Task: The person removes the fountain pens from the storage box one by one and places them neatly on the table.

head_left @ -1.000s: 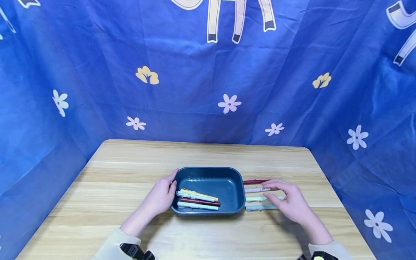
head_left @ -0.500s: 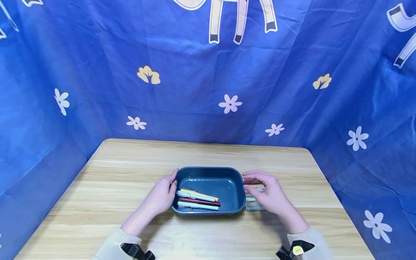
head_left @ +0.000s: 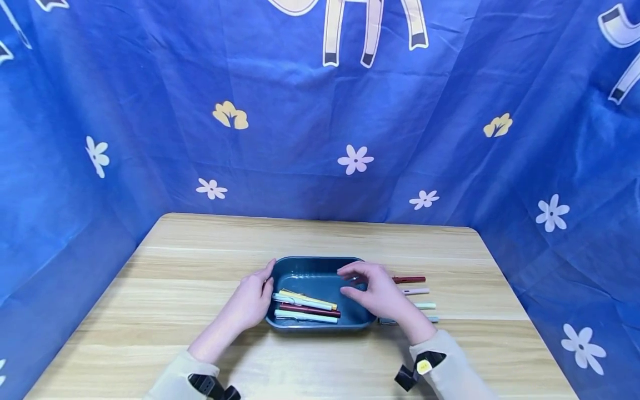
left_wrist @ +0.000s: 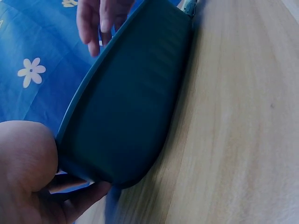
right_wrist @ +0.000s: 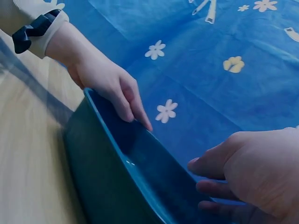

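Blue-green and glossy, the tray (head_left: 320, 327) sits clasped at one end by my left hand (head_left: 252, 297). My right hand (head_left: 378, 291) has just come leftward over the tray's opposite end, fingers apart, nothing visible between them. Four pens (head_left: 310, 310) lie inside, left of those fingers; more pens (head_left: 417, 291) lie on the table (head_left: 210, 250), right of that hand. From here, I judge the tray gained nothing.

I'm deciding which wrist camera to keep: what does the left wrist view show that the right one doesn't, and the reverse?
Only left wrist: what looks like a pen end, beyond the tray.
Only right wrist: some of the tray's inside, and the left sleeve with its black device.
Both: tray, left hand, right hand, table, flowered cloth.
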Demonstrator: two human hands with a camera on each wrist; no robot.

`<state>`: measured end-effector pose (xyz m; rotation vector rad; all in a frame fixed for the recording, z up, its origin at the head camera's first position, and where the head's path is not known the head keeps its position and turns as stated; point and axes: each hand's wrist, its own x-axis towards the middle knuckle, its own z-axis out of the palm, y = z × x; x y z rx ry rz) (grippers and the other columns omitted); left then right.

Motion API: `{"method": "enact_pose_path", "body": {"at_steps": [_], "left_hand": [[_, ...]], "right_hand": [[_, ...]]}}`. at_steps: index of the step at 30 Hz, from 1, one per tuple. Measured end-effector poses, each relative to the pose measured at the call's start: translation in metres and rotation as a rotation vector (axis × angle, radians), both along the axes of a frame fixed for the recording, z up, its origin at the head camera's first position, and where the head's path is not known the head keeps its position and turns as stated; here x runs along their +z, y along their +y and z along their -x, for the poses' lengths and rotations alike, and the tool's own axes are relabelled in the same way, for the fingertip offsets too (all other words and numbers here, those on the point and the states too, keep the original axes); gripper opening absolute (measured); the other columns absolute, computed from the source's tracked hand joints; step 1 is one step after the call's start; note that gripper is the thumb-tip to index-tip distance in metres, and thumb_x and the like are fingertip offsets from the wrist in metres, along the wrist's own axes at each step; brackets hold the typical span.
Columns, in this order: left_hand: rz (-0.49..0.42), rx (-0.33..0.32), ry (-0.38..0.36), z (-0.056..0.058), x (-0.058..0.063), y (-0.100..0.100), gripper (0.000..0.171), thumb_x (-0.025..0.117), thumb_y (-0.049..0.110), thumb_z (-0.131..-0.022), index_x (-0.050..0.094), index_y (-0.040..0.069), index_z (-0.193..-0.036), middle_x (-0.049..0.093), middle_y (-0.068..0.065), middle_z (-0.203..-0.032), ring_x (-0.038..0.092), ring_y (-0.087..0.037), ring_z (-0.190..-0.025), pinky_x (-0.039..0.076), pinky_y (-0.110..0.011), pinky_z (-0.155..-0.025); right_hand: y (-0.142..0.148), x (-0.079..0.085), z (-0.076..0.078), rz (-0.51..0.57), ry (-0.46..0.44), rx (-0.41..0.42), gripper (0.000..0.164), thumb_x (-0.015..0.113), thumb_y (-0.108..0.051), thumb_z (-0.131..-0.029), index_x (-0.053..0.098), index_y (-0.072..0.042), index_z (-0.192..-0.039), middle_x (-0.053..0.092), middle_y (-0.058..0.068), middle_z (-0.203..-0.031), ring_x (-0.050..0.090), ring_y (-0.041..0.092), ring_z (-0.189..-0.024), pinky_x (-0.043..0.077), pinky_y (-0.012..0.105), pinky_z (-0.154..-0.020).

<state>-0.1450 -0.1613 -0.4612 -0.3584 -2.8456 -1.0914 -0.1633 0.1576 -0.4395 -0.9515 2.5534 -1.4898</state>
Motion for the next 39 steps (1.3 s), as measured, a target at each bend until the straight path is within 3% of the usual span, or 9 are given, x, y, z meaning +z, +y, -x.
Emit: {"method": "enact_pose_path", "body": {"at_steps": [4, 10, 19, 31, 39], "left_hand": [[0.000, 0.002, -0.004, 0.000, 0.000, 0.001, 0.051, 0.048, 0.007, -0.110, 0.038, -0.009, -0.158, 0.047, -0.032, -0.154, 0.048, -0.045, -0.141, 0.039, -0.058, -0.116], [0.003, 0.004, -0.003, 0.001, 0.000, 0.001, 0.052, 0.048, 0.006, -0.110, 0.038, -0.009, -0.158, 0.047, -0.032, -0.154, 0.048, -0.046, -0.141, 0.038, -0.058, -0.117], [0.005, 0.007, 0.001, 0.000, 0.000, 0.001, 0.052, 0.048, 0.007, -0.110, 0.038, -0.009, -0.158, 0.047, -0.032, -0.153, 0.048, -0.046, -0.140, 0.038, -0.058, -0.117], [0.000, 0.016, -0.024, -0.001, 0.001, 0.000, 0.052, 0.047, 0.008, -0.110, 0.037, -0.008, -0.159, 0.046, -0.031, -0.155, 0.047, -0.046, -0.142, 0.037, -0.058, -0.117], [0.000, 0.014, -0.010, -0.001, 0.000, -0.001, 0.052, 0.048, 0.007, -0.110, 0.038, -0.008, -0.159, 0.047, -0.031, -0.154, 0.048, -0.045, -0.141, 0.038, -0.057, -0.117]], "right_hand": [[-0.014, -0.003, 0.004, -0.044, -0.050, 0.052, 0.031, 0.078, -0.007, -0.097, 0.072, -0.001, -0.127, 0.072, 0.016, -0.122, 0.074, 0.027, -0.105, 0.061, 0.045, -0.095], [-0.030, -0.005, 0.008, -0.147, -0.120, 0.104, 0.030, 0.078, -0.008, -0.097, 0.073, -0.002, -0.126, 0.073, 0.012, -0.123, 0.072, 0.023, -0.107, 0.061, 0.036, -0.092], [-0.048, -0.012, 0.013, -0.239, -0.150, 0.158, 0.031, 0.081, -0.005, -0.093, 0.075, -0.001, -0.123, 0.075, 0.009, -0.119, 0.072, 0.021, -0.104, 0.060, 0.025, -0.087], [-0.060, -0.021, 0.014, -0.347, -0.079, 0.138, 0.022, 0.081, -0.004, -0.093, 0.079, -0.006, -0.115, 0.077, -0.001, -0.104, 0.070, 0.007, -0.095, 0.059, 0.022, -0.086], [-0.060, -0.020, 0.013, -0.389, -0.007, 0.094, 0.019, 0.073, -0.008, -0.096, 0.081, -0.012, -0.112, 0.077, -0.008, -0.101, 0.065, 0.003, -0.097, 0.054, 0.032, -0.095]]}}
